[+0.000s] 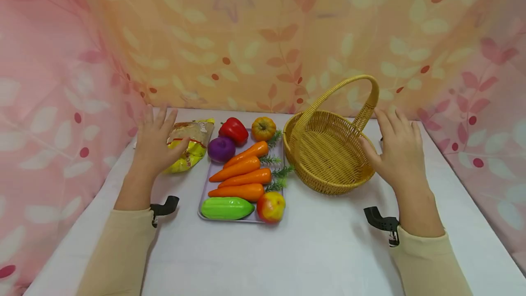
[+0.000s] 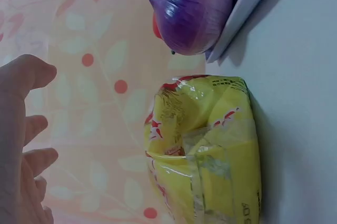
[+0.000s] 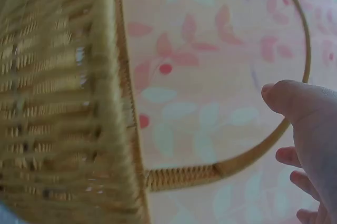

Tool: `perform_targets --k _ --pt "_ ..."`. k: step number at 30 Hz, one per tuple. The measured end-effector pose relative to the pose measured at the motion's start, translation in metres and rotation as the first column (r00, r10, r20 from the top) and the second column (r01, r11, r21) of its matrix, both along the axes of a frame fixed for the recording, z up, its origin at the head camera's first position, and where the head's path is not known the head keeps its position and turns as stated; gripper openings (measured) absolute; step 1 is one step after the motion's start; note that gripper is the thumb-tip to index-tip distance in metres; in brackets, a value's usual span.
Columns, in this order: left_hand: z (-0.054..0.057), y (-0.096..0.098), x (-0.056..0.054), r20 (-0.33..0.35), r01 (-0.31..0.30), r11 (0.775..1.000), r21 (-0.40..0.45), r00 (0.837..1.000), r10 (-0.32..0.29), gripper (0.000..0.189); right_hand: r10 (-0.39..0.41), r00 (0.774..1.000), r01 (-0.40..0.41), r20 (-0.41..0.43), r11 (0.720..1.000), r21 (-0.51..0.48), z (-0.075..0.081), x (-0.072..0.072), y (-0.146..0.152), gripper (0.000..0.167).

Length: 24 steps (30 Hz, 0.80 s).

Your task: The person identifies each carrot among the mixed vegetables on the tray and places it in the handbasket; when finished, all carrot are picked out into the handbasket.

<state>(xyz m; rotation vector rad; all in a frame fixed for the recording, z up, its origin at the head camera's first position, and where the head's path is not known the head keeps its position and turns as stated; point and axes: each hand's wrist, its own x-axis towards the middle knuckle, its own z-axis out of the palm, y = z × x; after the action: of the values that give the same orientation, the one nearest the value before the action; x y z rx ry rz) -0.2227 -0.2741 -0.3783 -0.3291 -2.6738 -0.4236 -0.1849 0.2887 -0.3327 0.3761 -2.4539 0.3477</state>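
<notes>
My left hand (image 1: 154,143) hovers with spread fingers at the left, over the edge of a yellow plastic bag (image 1: 186,145) with brownish contents. On the other side my right hand (image 1: 398,150) is spread beside the wicker basket (image 1: 333,186), its thumb overlapping the rim in the head view. Both hands hold nothing. Between them lies a lilac tray (image 1: 209,172) bearing several carrots (image 1: 242,168), a red bell pepper (image 1: 233,130), a purple onion (image 2: 195,10), a small orange pumpkin (image 1: 263,129), a green vegetable (image 1: 227,208) and a red-yellow fruit (image 1: 271,207).
The basket's tall arched handle (image 1: 341,87) rises above its bowl. A white cloth covers the table (image 1: 263,259), and leaf-patterned curtains (image 1: 263,35) stand behind and at both sides. Each wrist carries a black camera mount (image 1: 166,205).
</notes>
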Motion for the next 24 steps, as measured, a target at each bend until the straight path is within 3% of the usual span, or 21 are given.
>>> perform_targets --k 4,9,15,18,22,24 --pt "-0.004 0.003 0.0 -0.09 0.072 0.992 0.102 0.994 -0.063 0.078 0.051 0.998 -0.052 -0.044 0.999 -0.011 0.006 0.01 -0.006 0.072" --pt "-0.005 0.005 0.002 -0.231 0.19 0.964 0.185 0.962 -0.145 0.069 0.104 0.989 -0.104 -0.107 0.995 0.0 0.016 0.019 -0.014 0.07" --pt "-0.008 0.011 0.015 -0.197 0.201 0.947 0.252 0.968 -0.153 0.068 0.189 0.962 -0.195 -0.195 0.981 -0.01 0.027 0.031 -0.029 0.068" --pt "-0.016 0.015 0.022 -0.215 0.21 0.938 0.276 0.965 -0.152 0.065 0.238 0.947 -0.248 -0.216 0.968 -0.021 0.033 0.036 -0.036 0.068" --pt "-0.034 0.019 0.026 -0.298 0.278 0.91 0.308 0.936 -0.185 0.055 0.302 0.934 -0.314 -0.189 0.949 -0.038 0.041 0.045 -0.045 0.069" --pt "-0.042 0.022 0.028 -0.339 0.33 0.883 0.335 0.916 -0.214 0.048 0.342 0.927 -0.354 -0.156 0.934 -0.052 0.045 0.049 -0.049 0.068"
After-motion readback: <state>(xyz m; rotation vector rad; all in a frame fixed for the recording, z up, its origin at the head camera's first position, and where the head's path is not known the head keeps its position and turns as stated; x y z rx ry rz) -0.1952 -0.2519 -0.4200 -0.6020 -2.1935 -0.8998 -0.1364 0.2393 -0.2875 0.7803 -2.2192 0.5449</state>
